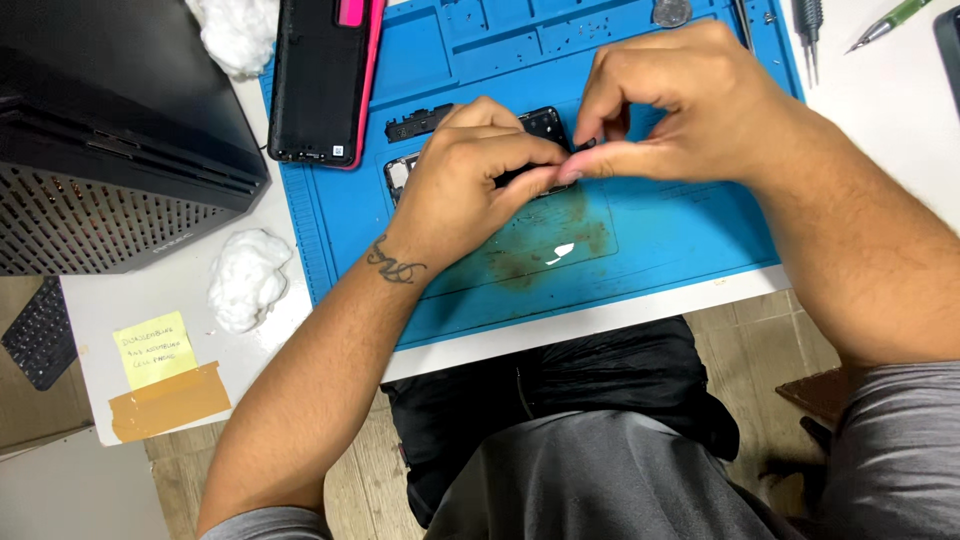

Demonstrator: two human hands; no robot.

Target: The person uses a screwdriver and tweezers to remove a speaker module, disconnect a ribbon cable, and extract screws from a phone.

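My left hand [470,175] clamps the dark phone frame [545,125] flat on the blue repair mat [660,240], steadying it. My right hand [690,105] pinches a small black part [585,146] at its edge. Beyond: cotton wads [247,278], a pink-edged phone back cover [318,80], white surface [890,100].

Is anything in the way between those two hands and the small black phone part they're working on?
Nothing visible does. The left hand lies on the black phone part, and the right hand pinches a tiny black piece beside it, over the blue mat.
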